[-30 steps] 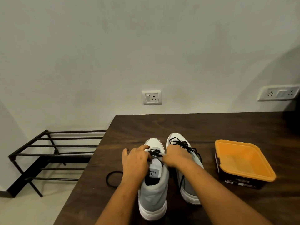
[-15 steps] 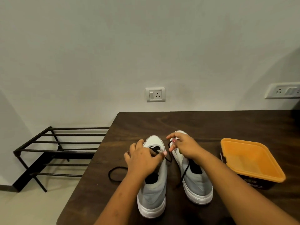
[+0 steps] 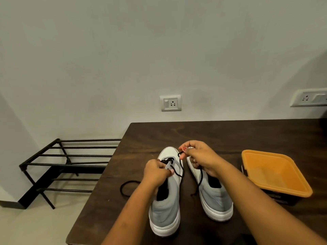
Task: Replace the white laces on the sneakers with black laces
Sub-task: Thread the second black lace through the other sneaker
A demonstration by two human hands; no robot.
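Two grey-and-white sneakers stand side by side on the dark wooden table (image 3: 221,135), toes pointing away from me. My left hand (image 3: 156,174) grips the left sneaker (image 3: 166,209) at its tongue, where a black lace (image 3: 180,167) is threaded. My right hand (image 3: 200,157) is raised over the toe of the right sneaker (image 3: 215,198) and pinches the end of that black lace between thumb and forefinger. The lace runs from the pinch down to the left sneaker's eyelets. A second black strand hangs from under my right hand between the sneakers.
A loop of black lace (image 3: 128,188) lies on the table left of the left sneaker. An orange-lidded dark box (image 3: 272,174) sits at the right. A black metal shoe rack (image 3: 65,165) stands on the floor beyond the table's left edge.
My right hand has lifted off the right sneaker and moved up and forward, pulling the black lace end away from the left sneaker. My left hand stays at the left sneaker's tongue.
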